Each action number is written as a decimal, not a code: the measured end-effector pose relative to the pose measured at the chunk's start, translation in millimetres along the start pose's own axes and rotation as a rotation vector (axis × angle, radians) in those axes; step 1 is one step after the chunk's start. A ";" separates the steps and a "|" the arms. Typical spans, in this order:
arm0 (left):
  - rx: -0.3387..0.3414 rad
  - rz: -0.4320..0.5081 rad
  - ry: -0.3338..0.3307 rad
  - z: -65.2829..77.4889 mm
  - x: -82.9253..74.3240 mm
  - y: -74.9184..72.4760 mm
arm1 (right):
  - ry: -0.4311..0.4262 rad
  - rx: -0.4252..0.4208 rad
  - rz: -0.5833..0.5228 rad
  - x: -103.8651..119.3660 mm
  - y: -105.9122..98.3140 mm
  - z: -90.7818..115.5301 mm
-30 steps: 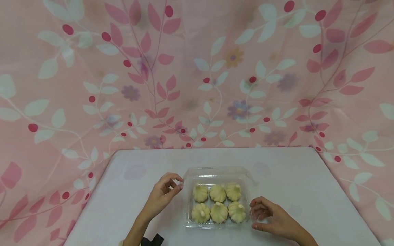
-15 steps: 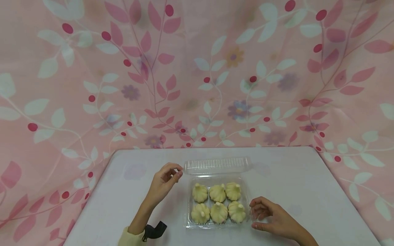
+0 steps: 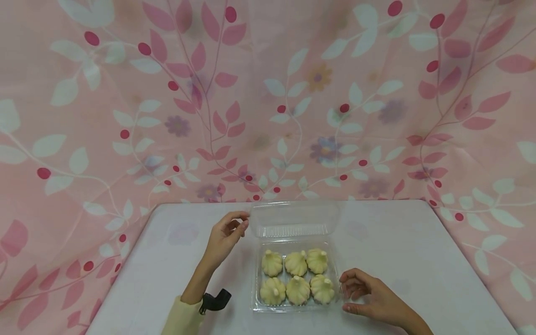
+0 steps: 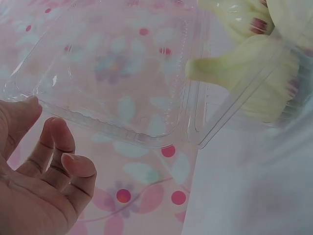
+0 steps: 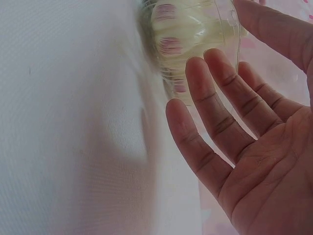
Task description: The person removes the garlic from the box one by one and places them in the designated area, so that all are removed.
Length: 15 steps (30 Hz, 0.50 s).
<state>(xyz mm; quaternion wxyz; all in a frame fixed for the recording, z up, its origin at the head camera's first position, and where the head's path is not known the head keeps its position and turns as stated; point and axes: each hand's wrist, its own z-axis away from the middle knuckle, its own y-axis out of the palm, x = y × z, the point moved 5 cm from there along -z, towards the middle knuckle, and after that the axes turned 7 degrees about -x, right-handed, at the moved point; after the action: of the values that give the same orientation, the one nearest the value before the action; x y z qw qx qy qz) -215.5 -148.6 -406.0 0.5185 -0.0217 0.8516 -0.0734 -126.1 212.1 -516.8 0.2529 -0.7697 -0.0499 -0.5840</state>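
A clear plastic clamshell box [image 3: 289, 308] sits near the table's front, with several garlic bulbs [image 3: 298, 289] in two rows inside. Its hinged lid [image 3: 295, 216] is raised and leans up at the back. My left hand [image 3: 224, 238] pinches the lid's left edge near a corner; in the left wrist view the thumb lies on that lid [image 4: 107, 73] edge while the other fingers curl below. To the right of the box, my right hand [image 3: 372, 297] has its fingers relaxed and spread, fingertips close against the box's side; firm contact cannot be made out.
The white table [image 3: 418, 251] has rounded back corners. Behind it and at both sides hangs a pink floral cloth [image 3: 268, 93]. A black wrist-worn device [image 3: 215, 301] sticks out beside the left sleeve [image 3: 183, 318].
My left hand has moved up and away from me, swinging the lid from low over the box to raised at the back. The right hand and the garlic have stayed put.
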 end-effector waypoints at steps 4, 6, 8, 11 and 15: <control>0.001 0.001 -0.007 -6.5 4.1 1.3 | 0.000 -0.002 0.003 -0.8 -0.3 0.4; -0.006 0.008 -0.009 -9.9 6.4 1.6 | 0.000 -0.004 0.005 -1.4 -0.4 0.6; -0.012 0.014 -0.015 -13.1 8.4 1.6 | 0.000 -0.005 0.006 -1.9 -0.3 0.6; -0.013 0.035 -0.022 -17.4 11.1 2.3 | 0.005 -0.003 0.009 -2.7 -0.1 0.7; -0.012 0.048 -0.039 -21.7 15.6 2.5 | 0.012 0.001 0.011 -3.4 -0.1 0.7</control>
<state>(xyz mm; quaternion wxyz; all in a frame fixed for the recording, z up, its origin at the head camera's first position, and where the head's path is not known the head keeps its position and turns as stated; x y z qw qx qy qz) -241.8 -145.7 -410.2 0.5364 -0.0058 0.8421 -0.0555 -126.6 213.3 -520.1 0.2570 -0.7663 -0.0445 -0.5871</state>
